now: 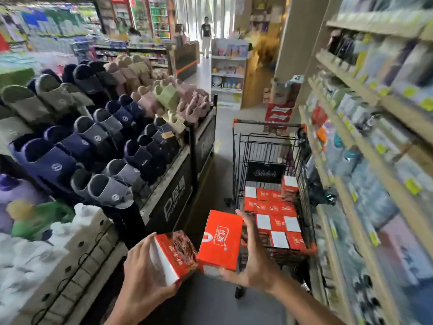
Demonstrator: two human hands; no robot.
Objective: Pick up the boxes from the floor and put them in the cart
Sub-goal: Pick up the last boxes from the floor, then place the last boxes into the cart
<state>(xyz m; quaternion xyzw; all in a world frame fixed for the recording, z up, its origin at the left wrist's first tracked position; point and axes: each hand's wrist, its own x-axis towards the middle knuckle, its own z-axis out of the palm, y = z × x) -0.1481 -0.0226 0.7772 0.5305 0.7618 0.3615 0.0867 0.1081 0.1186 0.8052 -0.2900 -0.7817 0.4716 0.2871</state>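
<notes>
My left hand (147, 275) grips a red-and-white cardboard box with a food picture (174, 255); my right hand (251, 259) clasps a plain red cardboard box (221, 240) beside it, both raised before the black wire shopping cart (269, 146); more red boxes (273, 215) fill its basket; slippers (98, 127) line the left display.

Daylight glared from the far doorway (206, 26); the shelves (365, 141) at the right edge were smeared, bent and blurred.
</notes>
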